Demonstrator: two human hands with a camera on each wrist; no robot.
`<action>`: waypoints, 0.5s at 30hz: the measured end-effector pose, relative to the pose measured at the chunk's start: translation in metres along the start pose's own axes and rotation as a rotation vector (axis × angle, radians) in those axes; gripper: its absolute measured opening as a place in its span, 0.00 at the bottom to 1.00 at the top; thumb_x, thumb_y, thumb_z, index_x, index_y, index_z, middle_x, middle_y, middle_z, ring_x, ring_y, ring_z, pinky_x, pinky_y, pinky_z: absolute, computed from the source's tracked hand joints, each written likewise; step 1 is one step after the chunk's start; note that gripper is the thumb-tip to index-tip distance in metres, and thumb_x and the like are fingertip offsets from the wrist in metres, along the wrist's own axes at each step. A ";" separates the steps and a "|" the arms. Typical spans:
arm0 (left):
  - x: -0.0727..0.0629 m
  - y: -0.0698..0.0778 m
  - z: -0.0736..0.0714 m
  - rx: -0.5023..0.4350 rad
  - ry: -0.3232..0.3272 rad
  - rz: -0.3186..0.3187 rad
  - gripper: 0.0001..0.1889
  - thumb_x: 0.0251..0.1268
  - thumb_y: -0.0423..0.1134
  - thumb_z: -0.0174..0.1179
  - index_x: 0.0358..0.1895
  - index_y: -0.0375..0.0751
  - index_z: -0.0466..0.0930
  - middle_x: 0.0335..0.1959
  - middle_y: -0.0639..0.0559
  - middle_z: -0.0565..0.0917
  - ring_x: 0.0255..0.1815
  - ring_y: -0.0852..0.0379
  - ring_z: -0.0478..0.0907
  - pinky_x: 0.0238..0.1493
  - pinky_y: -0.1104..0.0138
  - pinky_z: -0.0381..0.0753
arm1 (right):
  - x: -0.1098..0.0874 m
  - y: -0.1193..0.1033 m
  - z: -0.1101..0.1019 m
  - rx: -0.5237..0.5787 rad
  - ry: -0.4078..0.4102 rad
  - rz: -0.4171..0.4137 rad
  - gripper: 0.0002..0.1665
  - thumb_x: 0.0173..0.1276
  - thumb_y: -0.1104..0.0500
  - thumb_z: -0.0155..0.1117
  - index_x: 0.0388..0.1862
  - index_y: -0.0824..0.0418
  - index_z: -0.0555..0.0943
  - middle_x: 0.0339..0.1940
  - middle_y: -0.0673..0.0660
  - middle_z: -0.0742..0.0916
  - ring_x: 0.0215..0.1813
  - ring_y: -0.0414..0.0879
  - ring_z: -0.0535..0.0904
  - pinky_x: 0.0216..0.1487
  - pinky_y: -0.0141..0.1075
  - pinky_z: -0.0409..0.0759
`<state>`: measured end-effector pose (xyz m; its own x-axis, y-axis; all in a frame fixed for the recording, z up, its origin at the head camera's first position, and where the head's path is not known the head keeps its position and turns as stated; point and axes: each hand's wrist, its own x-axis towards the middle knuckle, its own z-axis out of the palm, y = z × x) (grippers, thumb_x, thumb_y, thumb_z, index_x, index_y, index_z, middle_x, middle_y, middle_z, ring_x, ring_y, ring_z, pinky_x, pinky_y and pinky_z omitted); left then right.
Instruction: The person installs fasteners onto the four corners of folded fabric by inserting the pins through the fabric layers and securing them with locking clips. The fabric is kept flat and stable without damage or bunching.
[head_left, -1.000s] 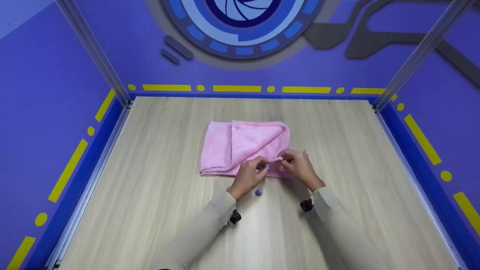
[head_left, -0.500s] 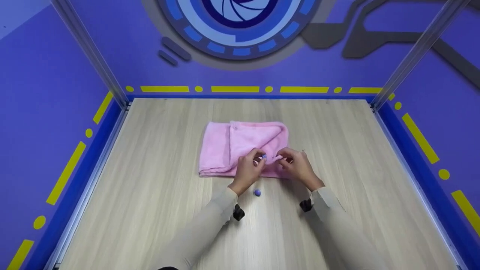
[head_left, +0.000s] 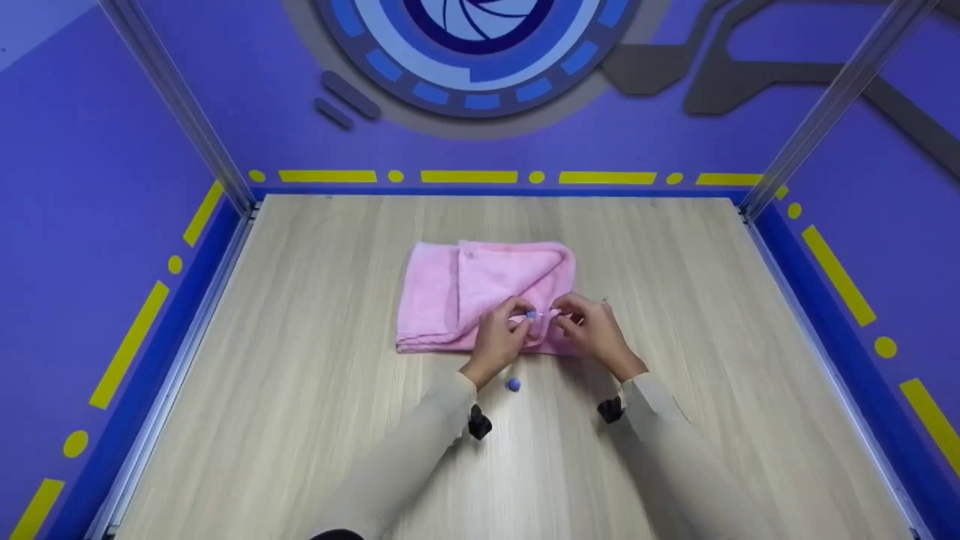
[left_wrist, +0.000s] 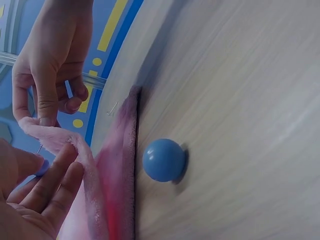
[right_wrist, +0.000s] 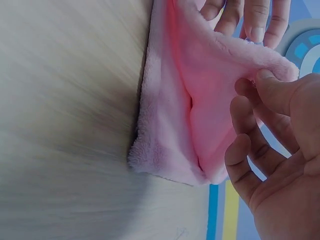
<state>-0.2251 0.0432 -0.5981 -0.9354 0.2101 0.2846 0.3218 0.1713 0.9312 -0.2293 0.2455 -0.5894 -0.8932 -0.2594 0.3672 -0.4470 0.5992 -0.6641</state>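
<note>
Pink cloth (head_left: 491,277) near frame centre is pinched by the right hand (head_left: 598,330); the left hand (head_left: 497,336) pinches a blue-headed pin (left_wrist: 42,168), best guided straight, cloth taut.

- The cloth (head_left: 480,281), mid-frame in the head view, is coloured plain pink, deepened to rose within its folds.
- The bead (left_wrist: 43,168), lower left in the left wrist view, is tinted violet-blue.
- The ball (left_wrist: 164,160), mid-frame there, is coloured blue.
- The table (head_left: 300,405) is patterned with pale beige wood grain.
- The back wall (head_left: 259,112) is coloured purple-blue, bordered below with yellow dashes (head_left: 469,177) and dots.
</note>
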 end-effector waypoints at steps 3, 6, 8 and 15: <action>0.000 0.000 0.001 0.006 -0.007 0.001 0.06 0.69 0.24 0.61 0.46 0.29 0.82 0.47 0.38 0.87 0.43 0.51 0.89 0.32 0.71 0.87 | 0.000 -0.001 -0.001 0.002 -0.003 0.003 0.07 0.66 0.69 0.72 0.41 0.60 0.86 0.37 0.56 0.91 0.36 0.47 0.88 0.35 0.43 0.87; 0.000 0.000 0.001 0.003 -0.014 0.003 0.06 0.70 0.24 0.61 0.46 0.28 0.81 0.47 0.37 0.87 0.39 0.51 0.90 0.31 0.71 0.86 | 0.000 -0.001 -0.001 -0.002 -0.001 0.000 0.08 0.65 0.70 0.72 0.41 0.60 0.86 0.37 0.55 0.91 0.37 0.48 0.88 0.35 0.43 0.87; 0.001 -0.001 0.001 0.008 -0.016 0.005 0.06 0.69 0.24 0.61 0.46 0.28 0.81 0.47 0.38 0.87 0.39 0.51 0.90 0.31 0.71 0.87 | 0.000 -0.001 0.000 -0.001 -0.002 0.001 0.08 0.65 0.69 0.73 0.41 0.60 0.86 0.38 0.55 0.91 0.37 0.48 0.88 0.35 0.43 0.87; -0.001 -0.002 0.001 0.005 -0.015 -0.014 0.06 0.70 0.24 0.61 0.46 0.30 0.81 0.48 0.36 0.87 0.38 0.49 0.90 0.32 0.71 0.87 | 0.000 -0.001 0.000 -0.001 -0.014 0.011 0.08 0.65 0.70 0.72 0.41 0.60 0.86 0.38 0.54 0.91 0.37 0.47 0.88 0.35 0.42 0.87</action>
<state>-0.2249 0.0437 -0.5999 -0.9374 0.2220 0.2685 0.3099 0.1790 0.9338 -0.2290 0.2452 -0.5885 -0.8988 -0.2633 0.3503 -0.4368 0.6033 -0.6673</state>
